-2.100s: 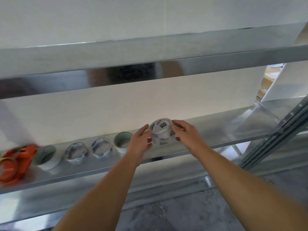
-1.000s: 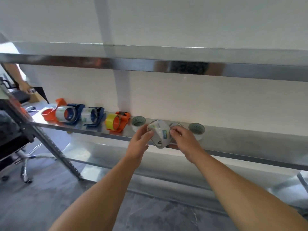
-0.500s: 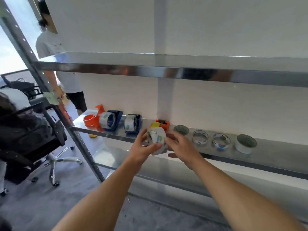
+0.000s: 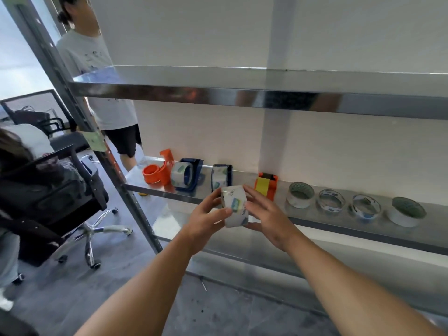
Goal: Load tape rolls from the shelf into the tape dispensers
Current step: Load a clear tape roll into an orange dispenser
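A clear tape roll (image 4: 235, 205) with a blue-green label is held in front of the metal shelf (image 4: 242, 180). My left hand (image 4: 207, 215) grips it from the left, thumb across its face. My right hand (image 4: 268, 218) cups it from the right. On the shelf stand an orange dispenser (image 4: 157, 172) with no roll, two blue dispensers (image 4: 188, 174) (image 4: 221, 177) with clear rolls, and an orange dispenser (image 4: 266, 184) with yellow tape. Several loose rolls (image 4: 299, 194) (image 4: 331, 203) (image 4: 366, 209) (image 4: 407, 210) lie flat to the right.
An upper shelf (image 4: 242, 90) runs overhead. A slotted upright post (image 4: 101, 146) bounds the shelf's left end. A black office chair (image 4: 58, 190) stands at the left, and a person in a white shirt (image 4: 97, 76) stands behind the post.
My view has swung left along the shelf, bringing the dispensers and a bystander into sight. Both hands carried the clear roll leftward and turned it on edge.
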{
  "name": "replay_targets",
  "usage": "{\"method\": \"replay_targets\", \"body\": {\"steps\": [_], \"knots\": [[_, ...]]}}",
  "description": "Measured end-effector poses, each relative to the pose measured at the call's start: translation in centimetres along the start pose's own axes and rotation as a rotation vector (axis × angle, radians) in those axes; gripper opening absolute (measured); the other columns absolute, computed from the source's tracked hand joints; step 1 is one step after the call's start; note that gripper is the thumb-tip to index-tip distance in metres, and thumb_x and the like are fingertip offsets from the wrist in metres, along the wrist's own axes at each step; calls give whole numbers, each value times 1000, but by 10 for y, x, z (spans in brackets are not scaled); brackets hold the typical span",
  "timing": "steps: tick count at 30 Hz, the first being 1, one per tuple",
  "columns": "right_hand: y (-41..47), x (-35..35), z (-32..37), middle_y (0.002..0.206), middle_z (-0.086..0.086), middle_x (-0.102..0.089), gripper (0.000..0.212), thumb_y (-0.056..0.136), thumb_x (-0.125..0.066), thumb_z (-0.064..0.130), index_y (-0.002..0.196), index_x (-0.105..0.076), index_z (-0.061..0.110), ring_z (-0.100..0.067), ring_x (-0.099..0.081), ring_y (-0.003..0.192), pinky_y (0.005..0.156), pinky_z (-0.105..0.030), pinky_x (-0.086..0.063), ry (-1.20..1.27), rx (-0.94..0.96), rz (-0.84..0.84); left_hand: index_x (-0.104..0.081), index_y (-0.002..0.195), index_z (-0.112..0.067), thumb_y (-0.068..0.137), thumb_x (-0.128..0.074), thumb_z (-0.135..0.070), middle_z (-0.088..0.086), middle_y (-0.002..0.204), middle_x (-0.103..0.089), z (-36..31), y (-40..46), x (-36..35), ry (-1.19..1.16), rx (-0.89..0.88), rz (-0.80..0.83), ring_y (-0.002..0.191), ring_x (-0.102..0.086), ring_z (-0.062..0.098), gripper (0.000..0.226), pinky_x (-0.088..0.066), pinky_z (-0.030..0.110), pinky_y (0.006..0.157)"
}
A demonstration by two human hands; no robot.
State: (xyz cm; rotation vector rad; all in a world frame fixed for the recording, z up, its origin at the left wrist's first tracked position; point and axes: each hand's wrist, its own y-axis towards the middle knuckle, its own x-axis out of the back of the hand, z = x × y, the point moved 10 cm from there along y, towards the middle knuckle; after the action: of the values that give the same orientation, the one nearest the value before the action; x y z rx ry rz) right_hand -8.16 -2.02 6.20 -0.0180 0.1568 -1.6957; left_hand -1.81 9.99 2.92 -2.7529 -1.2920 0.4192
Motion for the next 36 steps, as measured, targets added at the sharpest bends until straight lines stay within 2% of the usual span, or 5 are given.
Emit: {"method": "replay_targets", "body": {"steps": [10, 19, 29, 33, 36], "knots": [[83, -27, 6, 134, 9, -59, 42, 100, -51, 28, 139, -47, 43, -17, -60, 119, 100, -44, -51, 28, 16, 39, -34, 148, -31, 84, -68, -22, -1, 139, -56, -34, 31, 54, -60, -92, -119, 111, -68, 17, 73, -58, 30, 83], [148, -77, 4, 123, 12, -62, 36, 101, -49, 23, 129, -51, 45, -17, -62, 112, 95, -46, -54, 3, -22, 78, -44, 141, -38, 75, -79, -33, 2, 140, -57, -45, 46, 128, -87, -55, -196, 122, -61, 27, 75, -47, 52, 105], [226, -161, -2, 122, 11, -65, 32, 101, -50, 26, 119, -55, 52, -17, -62, 112, 92, -44, -56, -41, -20, -7, -50, 131, -45, 70, -83, -35, 6, 138, -57, -63, 76, 246, -72, -28, -155, 124, -57, 31, 70, -46, 56, 105], [252, -198, -6, 121, 12, -64, 32, 102, -48, 23, 124, -56, 44, -14, -63, 109, 72, -28, -59, -15, -39, -66, -53, 126, -43, 72, -80, -30, 8, 129, -63, -71, 88, 295, -14, -22, -127, 117, -63, 30, 62, -49, 60, 99], [271, -220, -13, 126, 9, -63, 35, 101, -49, 25, 129, -55, 45, -20, -63, 113, 83, -43, -59, -11, -56, -105, -55, 124, -43, 66, -82, -33, 10, 125, -64, -75, 94, 325, -1, 5, -103, 116, -63, 34, 64, -48, 62, 98]]}}
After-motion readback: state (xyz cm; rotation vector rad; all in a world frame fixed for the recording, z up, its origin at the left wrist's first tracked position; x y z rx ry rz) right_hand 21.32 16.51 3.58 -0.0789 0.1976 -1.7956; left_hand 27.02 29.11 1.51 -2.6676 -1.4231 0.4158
